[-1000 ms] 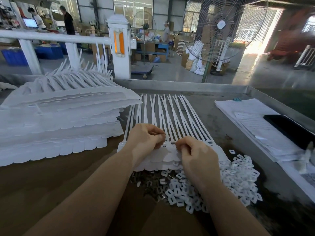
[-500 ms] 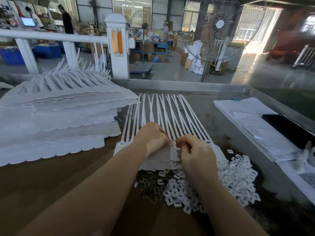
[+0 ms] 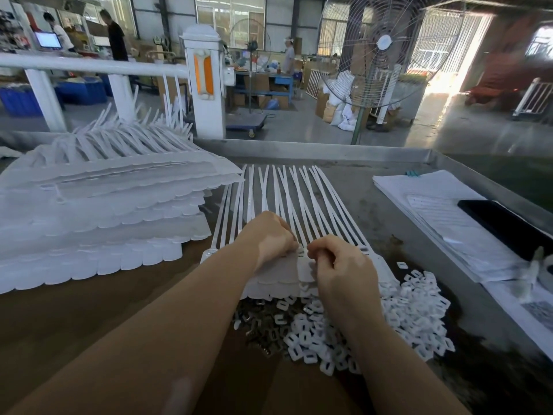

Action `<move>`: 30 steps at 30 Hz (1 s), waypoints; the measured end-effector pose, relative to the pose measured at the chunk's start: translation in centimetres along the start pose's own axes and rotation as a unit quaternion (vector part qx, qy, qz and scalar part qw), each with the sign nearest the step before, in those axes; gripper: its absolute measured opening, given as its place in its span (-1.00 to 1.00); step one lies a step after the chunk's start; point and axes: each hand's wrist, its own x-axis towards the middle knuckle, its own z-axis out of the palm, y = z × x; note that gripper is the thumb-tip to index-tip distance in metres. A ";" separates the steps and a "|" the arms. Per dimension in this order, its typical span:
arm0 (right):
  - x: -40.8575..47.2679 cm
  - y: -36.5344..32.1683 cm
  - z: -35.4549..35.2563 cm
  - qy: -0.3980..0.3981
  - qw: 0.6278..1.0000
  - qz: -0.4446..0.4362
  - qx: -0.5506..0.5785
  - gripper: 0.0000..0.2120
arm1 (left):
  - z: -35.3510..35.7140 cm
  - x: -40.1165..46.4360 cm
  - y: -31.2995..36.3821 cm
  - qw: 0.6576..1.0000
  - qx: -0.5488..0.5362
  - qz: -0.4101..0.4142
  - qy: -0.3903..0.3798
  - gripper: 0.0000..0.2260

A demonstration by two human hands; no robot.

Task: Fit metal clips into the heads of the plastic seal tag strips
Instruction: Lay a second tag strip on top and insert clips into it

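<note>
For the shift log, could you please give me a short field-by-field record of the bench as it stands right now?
workpiece: sheet of seal tag strips, tails fanned away from the person
left hand: fingers curled on the strip heads, beside the right
right hand: fingers curled at the same heads; any clip in its grip is hidden
loose parts: white plastic pieces and metal clips piled at the near edge of the sheet
stock: stacked tag sheets on the left
right side: papers with a black slab on top
</note>
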 end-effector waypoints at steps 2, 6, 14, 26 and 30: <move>0.0 0.0 0.0 -0.001 1.000 -0.001 0.000 -0.80 | -0.1 0.2 0.0 1.000 0.018 0.006 -0.003 -0.85; 0.0 0.1 0.0 -0.002 1.000 -0.001 -0.006 -0.79 | -0.3 0.5 0.1 0.999 0.041 0.025 -0.006 -0.84; 0.0 0.0 0.0 0.002 1.000 -0.004 0.005 -0.79 | -0.2 1.0 -0.1 0.999 0.031 0.012 -0.005 -0.92; 0.0 0.0 0.0 -0.002 1.000 -0.004 0.005 -0.79 | -0.2 1.1 -0.4 0.998 0.051 0.035 -0.029 -0.97; 0.0 0.0 0.0 -0.002 1.000 -0.003 0.005 -0.79 | 0.1 1.5 -0.6 0.996 0.070 0.041 -0.034 -0.90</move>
